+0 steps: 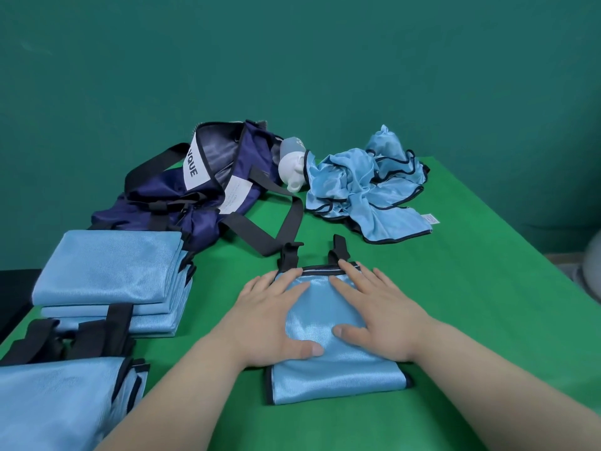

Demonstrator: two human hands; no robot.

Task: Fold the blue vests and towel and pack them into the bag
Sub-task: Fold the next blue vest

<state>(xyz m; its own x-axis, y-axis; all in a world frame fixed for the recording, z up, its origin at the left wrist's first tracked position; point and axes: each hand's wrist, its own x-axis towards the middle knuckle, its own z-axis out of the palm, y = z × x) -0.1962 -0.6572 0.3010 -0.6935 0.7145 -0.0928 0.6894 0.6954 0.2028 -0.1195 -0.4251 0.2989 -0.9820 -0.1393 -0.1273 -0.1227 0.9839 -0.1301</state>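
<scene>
A folded light-blue vest (328,379) with black trim and two black straps lies on the green table in front of me. My left hand (273,320) and my right hand (374,307) press flat on top of it, fingers straight and spread. A stack of folded blue vests (110,275) sits at the left, and another folded blue piece (55,402) with black straps lies at the near left. A crumpled pile of blue vests (361,187) lies at the back right. The navy bag (208,187) with black straps lies open at the back.
A white and grey bottle (292,164) lies between the bag and the crumpled pile. The bag's long black strap (286,222) loops over the green table (455,288) just behind the vest under my hands. The table's left edge drops to a dark area.
</scene>
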